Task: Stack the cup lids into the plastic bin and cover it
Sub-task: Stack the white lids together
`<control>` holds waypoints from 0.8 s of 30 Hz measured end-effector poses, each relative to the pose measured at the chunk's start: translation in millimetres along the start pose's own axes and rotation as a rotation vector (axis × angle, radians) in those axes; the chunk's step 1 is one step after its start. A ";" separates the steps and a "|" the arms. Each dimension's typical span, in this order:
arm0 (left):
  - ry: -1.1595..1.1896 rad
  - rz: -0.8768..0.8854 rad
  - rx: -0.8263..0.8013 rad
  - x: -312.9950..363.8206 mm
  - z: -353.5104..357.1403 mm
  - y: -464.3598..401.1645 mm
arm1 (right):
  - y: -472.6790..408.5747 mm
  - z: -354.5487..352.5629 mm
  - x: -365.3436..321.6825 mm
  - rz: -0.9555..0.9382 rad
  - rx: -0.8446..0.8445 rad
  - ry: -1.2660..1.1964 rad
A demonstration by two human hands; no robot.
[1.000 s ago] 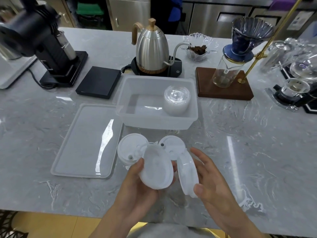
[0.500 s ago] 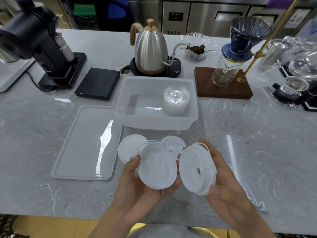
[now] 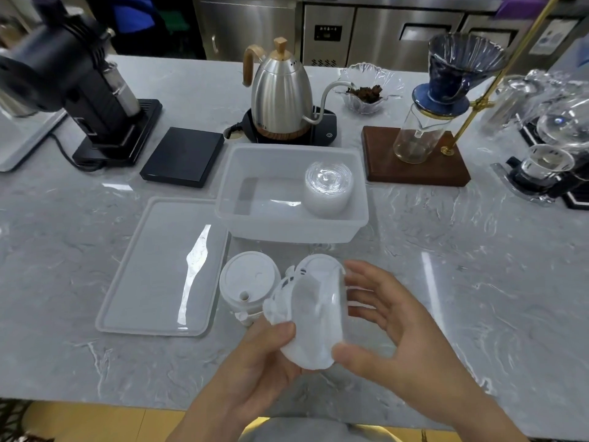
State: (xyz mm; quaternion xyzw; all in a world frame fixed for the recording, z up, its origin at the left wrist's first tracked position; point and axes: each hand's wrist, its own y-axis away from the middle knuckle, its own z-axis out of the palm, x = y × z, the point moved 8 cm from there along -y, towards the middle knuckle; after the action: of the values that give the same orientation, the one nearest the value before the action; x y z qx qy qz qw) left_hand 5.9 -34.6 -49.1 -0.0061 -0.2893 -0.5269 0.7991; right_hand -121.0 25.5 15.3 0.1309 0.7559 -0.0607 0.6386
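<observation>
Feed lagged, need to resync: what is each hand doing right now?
Left hand: grips the white cup lids from below.
Right hand: thumb and fingers curled round the same cup lids, pressing them together.

On the grey marble counter [image 3: 478,266] stand a steel gooseneck kettle [image 3: 280,97] on its black base, a black grinder [image 3: 79,90], a black scale [image 3: 183,156] — and a blue dripper [image 3: 459,71] over a glass carafe [image 3: 420,135].
</observation>
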 end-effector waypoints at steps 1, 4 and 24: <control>-0.085 0.012 0.005 1.4 1.8 0.2 | 0.9 2.8 -1.8 0.014 -0.029 0.075; -0.261 0.038 0.036 5.7 2.0 1.2 | 0.9 11.0 -5.4 0.040 -0.112 0.212; -0.534 0.072 0.125 8.2 4.3 7.4 | 2.8 16.9 -1.9 0.045 -0.119 0.290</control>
State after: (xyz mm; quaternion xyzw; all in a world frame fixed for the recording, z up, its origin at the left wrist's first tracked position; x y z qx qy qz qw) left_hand 12.5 -36.8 -39.5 -0.1059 -0.5211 -0.4589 0.7118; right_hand -103.8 23.6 14.4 0.1171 0.8392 0.0179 0.5307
